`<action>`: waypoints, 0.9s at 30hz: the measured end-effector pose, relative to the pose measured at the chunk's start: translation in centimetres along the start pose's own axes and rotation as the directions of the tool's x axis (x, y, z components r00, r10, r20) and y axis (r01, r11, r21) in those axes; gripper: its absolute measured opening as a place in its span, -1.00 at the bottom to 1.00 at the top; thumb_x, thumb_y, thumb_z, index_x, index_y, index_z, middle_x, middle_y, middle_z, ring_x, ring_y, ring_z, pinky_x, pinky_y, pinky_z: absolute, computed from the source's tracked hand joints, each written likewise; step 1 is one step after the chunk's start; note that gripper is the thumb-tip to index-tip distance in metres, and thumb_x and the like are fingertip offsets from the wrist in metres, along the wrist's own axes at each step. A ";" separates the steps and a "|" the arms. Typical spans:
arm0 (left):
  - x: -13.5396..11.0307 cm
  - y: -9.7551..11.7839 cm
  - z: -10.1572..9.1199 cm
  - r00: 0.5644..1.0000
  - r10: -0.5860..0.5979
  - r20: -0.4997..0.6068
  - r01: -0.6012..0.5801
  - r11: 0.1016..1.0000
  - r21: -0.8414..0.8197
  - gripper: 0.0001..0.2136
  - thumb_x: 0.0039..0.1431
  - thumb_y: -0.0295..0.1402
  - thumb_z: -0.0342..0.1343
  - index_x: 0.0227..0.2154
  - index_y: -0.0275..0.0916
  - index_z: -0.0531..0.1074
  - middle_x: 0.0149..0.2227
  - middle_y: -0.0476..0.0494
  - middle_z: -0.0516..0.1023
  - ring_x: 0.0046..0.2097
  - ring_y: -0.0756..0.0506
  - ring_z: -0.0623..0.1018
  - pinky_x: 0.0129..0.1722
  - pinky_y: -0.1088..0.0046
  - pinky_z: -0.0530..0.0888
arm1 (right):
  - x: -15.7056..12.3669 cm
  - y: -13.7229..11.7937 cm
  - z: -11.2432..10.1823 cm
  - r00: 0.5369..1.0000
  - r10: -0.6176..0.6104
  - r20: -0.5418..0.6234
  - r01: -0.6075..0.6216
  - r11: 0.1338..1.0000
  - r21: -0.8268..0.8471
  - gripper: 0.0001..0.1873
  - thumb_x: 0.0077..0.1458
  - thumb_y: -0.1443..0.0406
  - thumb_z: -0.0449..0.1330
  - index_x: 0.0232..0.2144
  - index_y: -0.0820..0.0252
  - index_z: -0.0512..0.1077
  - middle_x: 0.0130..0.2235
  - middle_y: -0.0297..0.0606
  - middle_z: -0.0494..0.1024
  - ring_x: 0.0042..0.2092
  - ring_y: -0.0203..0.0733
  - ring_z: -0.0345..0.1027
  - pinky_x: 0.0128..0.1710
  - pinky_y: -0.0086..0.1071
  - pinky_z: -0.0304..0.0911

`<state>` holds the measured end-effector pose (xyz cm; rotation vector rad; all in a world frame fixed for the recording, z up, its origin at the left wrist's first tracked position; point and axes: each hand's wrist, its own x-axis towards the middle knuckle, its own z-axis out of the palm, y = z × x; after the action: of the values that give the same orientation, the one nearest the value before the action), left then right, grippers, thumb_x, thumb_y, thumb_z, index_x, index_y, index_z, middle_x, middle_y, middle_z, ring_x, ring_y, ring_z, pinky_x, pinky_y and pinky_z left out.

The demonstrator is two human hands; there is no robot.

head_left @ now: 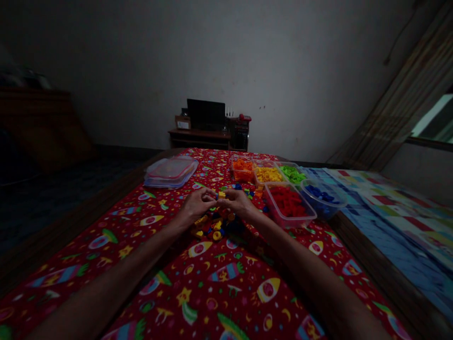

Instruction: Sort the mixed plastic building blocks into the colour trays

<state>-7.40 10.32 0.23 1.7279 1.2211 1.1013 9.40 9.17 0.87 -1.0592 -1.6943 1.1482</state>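
My left hand (197, 204) and my right hand (236, 202) meet over a pile of mixed coloured bricks (214, 227) on the red patterned cloth (219, 283). Both hands have their fingers pinched together on a small yellow brick (221, 194) held between them above the pile. Just right of my right hand stands a clear tub of red bricks (289, 202). Behind it are tubs of orange bricks (242, 170), yellow bricks (268, 174) and green bricks (293, 174), and a round tub of blue bricks (321, 194).
A stack of clear lids (170, 172) lies at the far left of the cloth. A wooden edge (368, 255) borders the cloth on the right, with a checked blue mat (389, 212) beyond. A low table with a dark screen (205, 115) stands at the wall.
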 end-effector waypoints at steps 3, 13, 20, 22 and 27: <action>-0.4 0.5 0.4 1.000 0.011 -0.009 -0.011 1.000 -0.014 -0.60 -0.29 -0.18 0.25 -0.33 -0.24 0.37 -0.55 0.00 0.52 -0.45 -0.10 0.53 -0.46 0.44 0.40 | -0.3 -0.6 -0.1 1.000 0.023 -0.006 -0.022 0.998 0.063 -0.74 -0.15 0.16 0.25 -0.52 0.24 0.34 -0.56 -0.42 0.39 -0.52 -0.37 0.25 -0.55 -0.53 0.12; 0.1 0.7 -2.0 0.995 0.061 0.076 -0.069 0.992 0.110 -0.70 -0.25 -0.13 0.24 -0.47 -0.25 0.51 -0.41 -0.11 0.60 -0.32 -0.15 0.56 -0.30 0.37 0.45 | 2.7 -1.8 -9.0 0.961 0.043 -0.272 -0.106 0.969 -0.221 -0.94 -0.08 0.37 0.13 -0.51 0.30 0.39 -0.61 -0.40 0.36 -0.61 -0.43 0.20 -0.62 -0.57 0.13; 0.6 0.0 -4.1 0.987 0.074 0.140 -0.105 0.969 0.224 -0.74 -0.16 -0.13 0.16 -0.47 -0.18 0.55 -0.39 -0.10 0.62 -0.31 -0.17 0.56 -0.28 0.38 0.46 | 8.7 -3.6 -18.4 0.900 0.078 -0.429 -0.360 0.689 -0.630 -0.76 0.01 0.26 0.23 -0.40 0.43 0.46 -0.53 -0.16 0.49 -0.49 -0.27 0.40 -0.46 -0.47 0.30; 0.7 -0.1 -4.4 0.986 0.083 0.146 -0.122 0.952 0.282 -0.75 -0.10 -0.13 0.12 -0.43 -0.16 0.56 -0.38 -0.08 0.62 -0.30 -0.16 0.56 -0.28 0.40 0.45 | 9.1 -3.6 -19.4 0.916 0.073 -0.396 -0.370 0.539 -0.756 -0.73 0.03 0.24 0.22 -0.36 0.43 0.49 -0.43 -0.04 0.55 -0.38 -0.16 0.45 -0.36 -0.39 0.33; 0.5 0.0 -4.7 0.985 0.090 0.147 -0.135 0.932 0.336 -0.73 -0.05 -0.12 0.07 -0.41 -0.14 0.57 -0.36 -0.06 0.62 -0.29 -0.15 0.56 -0.29 0.43 0.44 | 7.8 -2.2 -19.8 0.982 0.003 -0.187 -0.177 0.335 -0.925 -0.74 0.04 0.31 0.20 -0.19 0.30 0.52 -0.18 -0.01 0.57 -0.15 -0.10 0.44 -0.14 -0.36 0.27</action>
<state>-11.69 11.25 2.09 2.1234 1.3046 0.8584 24.89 21.34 9.35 -1.8945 -2.2081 -0.0713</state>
